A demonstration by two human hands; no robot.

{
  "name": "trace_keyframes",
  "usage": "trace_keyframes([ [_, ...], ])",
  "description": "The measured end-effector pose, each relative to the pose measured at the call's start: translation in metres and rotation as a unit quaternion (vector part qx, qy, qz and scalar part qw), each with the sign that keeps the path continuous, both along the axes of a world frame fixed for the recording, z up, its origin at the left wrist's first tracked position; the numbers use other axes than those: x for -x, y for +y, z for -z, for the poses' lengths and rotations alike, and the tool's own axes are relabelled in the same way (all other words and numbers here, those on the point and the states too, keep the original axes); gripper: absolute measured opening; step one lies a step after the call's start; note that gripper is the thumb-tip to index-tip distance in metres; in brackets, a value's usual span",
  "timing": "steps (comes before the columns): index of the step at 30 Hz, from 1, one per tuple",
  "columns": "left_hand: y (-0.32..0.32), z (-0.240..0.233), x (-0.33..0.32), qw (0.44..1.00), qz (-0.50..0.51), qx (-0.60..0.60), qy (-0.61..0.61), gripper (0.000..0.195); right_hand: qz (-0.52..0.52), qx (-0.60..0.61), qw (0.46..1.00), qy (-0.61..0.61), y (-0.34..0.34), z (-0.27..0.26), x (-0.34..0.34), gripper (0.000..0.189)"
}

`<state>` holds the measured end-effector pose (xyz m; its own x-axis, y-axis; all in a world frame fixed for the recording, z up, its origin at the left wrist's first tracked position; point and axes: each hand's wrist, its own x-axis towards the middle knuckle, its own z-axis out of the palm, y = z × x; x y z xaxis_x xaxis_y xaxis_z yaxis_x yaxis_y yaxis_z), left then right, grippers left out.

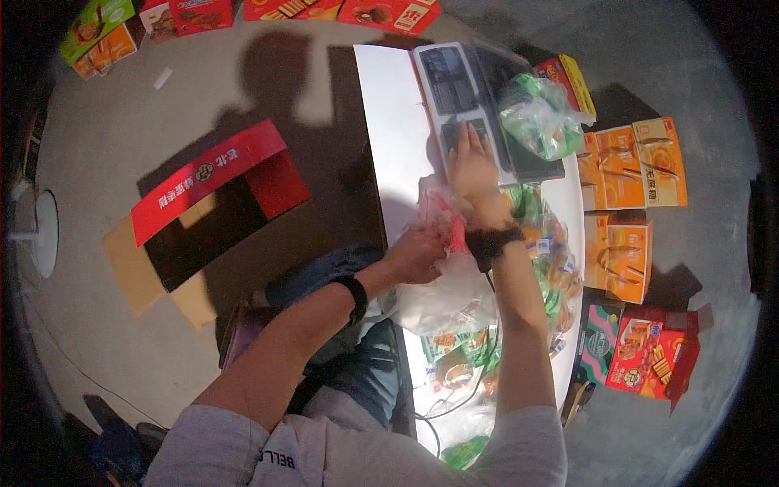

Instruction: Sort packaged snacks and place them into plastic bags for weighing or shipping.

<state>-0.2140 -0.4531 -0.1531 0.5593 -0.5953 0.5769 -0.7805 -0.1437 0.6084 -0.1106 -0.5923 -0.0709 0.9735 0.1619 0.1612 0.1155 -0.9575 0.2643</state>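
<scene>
My left hand is closed on a clear plastic bag with something pink at its neck. Just above it, my right hand reaches over the keypad end of an electronic scale, fingers extended and touching or close to the keys; its wrist hides part of the pink item. On the scale's dark plate lies a knotted clear bag with green contents. Bags of wrapped snacks lie along the right of the white table, beside my right forearm.
An opened red cardboard carton stands on the floor at left. Orange snack boxes and a red box stand beyond the table's right edge. More red boxes are at the top. A black cable crosses the table near me.
</scene>
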Motion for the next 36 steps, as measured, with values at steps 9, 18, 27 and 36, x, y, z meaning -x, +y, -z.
trace_keyframes([
  [9,0.011,-0.007,0.000,0.992,0.078,0.036,0.091,0.010,0.108,-0.135,0.985,0.006,0.004,-0.030,0.017,0.054],
  [18,0.010,-0.009,-0.004,0.980,0.135,-0.105,0.099,0.039,-0.004,-0.014,0.999,-0.044,-0.022,-0.001,0.007,0.056],
  [27,0.009,-0.017,-0.003,0.976,0.121,-0.153,0.096,0.039,0.097,-0.016,0.994,0.043,0.012,-0.009,0.019,0.063],
  [36,-0.001,0.012,0.000,0.988,0.059,0.119,0.074,0.014,0.045,-0.183,0.982,-0.015,0.024,-0.018,0.047,0.049],
])
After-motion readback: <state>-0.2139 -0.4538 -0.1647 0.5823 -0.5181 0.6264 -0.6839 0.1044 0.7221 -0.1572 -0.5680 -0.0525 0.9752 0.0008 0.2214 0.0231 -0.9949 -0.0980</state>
